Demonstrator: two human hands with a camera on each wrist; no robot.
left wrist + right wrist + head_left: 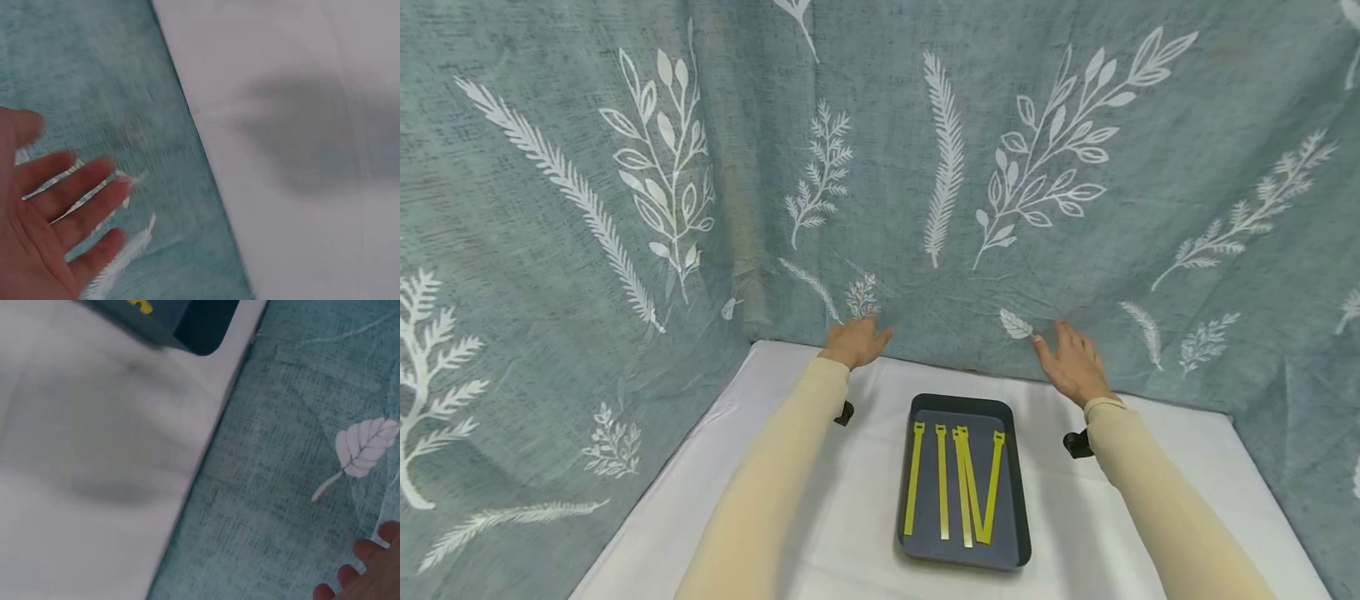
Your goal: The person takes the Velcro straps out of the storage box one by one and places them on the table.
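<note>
Several flat yellow straps [943,483], each with a slotted head like a cable tie, lie lengthwise in a dark grey tray [955,561]. Two of them cross near the tray's middle. Beyond the tray's far left corner, my left hand [854,342] is held with its fingers extended and nothing in it; the left wrist view shows its spread fingers [87,206]. On the other side, my right hand [1075,367] is raised past the far right corner, fingers straight and also holding nothing. Only its fingertips [369,550] enter the right wrist view. Both hands are apart from the tray.
The tray stands on a white-covered table [842,533]. Behind the table's far edge hangs a blue-green curtain [887,167] with white leaf prints, which continues along the left and right sides. Small black devices [1078,444] sit at both wrists.
</note>
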